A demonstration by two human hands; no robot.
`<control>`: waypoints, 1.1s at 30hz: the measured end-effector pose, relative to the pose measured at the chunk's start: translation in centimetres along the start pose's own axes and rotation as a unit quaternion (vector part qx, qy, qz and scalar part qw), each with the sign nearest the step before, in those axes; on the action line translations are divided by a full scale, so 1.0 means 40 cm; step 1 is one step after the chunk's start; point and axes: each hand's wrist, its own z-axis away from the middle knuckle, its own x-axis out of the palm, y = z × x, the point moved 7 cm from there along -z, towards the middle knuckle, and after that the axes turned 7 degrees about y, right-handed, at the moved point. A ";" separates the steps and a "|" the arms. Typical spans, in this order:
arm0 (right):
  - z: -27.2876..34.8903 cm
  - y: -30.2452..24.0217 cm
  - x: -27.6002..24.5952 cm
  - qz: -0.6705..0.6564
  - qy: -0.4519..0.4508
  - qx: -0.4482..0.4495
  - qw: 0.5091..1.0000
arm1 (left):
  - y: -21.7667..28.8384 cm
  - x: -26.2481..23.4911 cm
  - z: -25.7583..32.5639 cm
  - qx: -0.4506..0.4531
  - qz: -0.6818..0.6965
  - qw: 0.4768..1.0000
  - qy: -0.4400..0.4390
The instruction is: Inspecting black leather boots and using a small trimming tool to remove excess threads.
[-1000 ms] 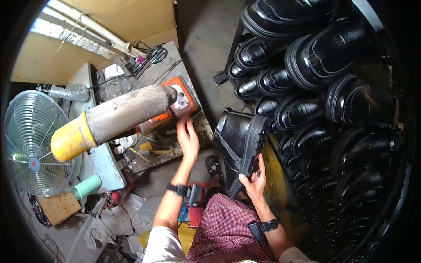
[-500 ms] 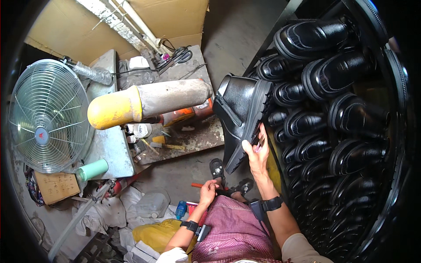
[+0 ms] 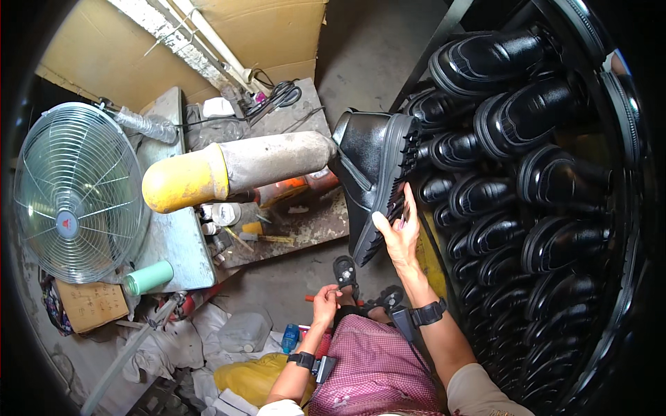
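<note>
My right hand (image 3: 401, 239) grips a black leather boot (image 3: 364, 173) by its thick treaded sole, thumb on the sole edge and fingers on the tread. The boot is raised with its shaft up and toe pointing down, sole facing right. Its upper is right beside the grey end of a padded post (image 3: 277, 161) with a yellow rounded cap; whether they touch I cannot tell. Low over my lap, my left hand (image 3: 326, 304) is closed with fingers curled. An orange stick-like piece (image 3: 310, 298) shows beside it; whether the hand holds it is unclear.
A rack of several black boots (image 3: 534, 125) fills the right side. At left stand a large fan (image 3: 76, 194), a green cylinder (image 3: 149, 276) and a worn workbench (image 3: 312, 229) with jars and brushes. White and yellow cloths (image 3: 250, 374) lie lower left, near a clear plastic jug (image 3: 244, 329).
The boot in my right hand has shifted left toward the post's end and turned, so more of its tread shows. My left hand stays low and closed.
</note>
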 end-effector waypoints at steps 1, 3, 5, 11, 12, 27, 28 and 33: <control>0.001 0.006 -0.004 0.007 0.002 0.009 1.000 | 0.003 0.000 0.001 -0.006 -0.005 1.000 0.000; 0.004 -0.001 -0.008 0.000 0.002 -0.012 1.000 | 0.017 0.001 0.002 -0.011 -0.010 1.000 -0.002; 0.006 -0.007 -0.006 -0.009 -0.001 -0.033 0.999 | 0.029 0.000 0.005 -0.019 -0.010 1.000 0.006; -0.007 -0.008 -0.016 0.019 -0.004 -0.019 1.000 | 0.090 0.027 0.004 -0.002 -0.010 1.000 0.004; -0.003 -0.008 -0.022 -0.001 -0.006 -0.027 1.000 | 0.104 0.034 0.003 0.002 -0.011 1.000 0.003; 0.499 0.023 -0.296 -0.148 -0.030 0.277 0.949 | 0.287 0.178 0.252 0.068 0.122 0.946 -0.292; 0.511 -0.003 -0.296 -0.149 -0.028 0.278 0.949 | 0.305 0.179 0.284 0.061 0.162 0.947 -0.271; 0.550 -0.171 -0.290 -0.129 -0.119 0.212 0.961 | 0.479 0.183 0.437 0.102 0.187 0.948 -0.238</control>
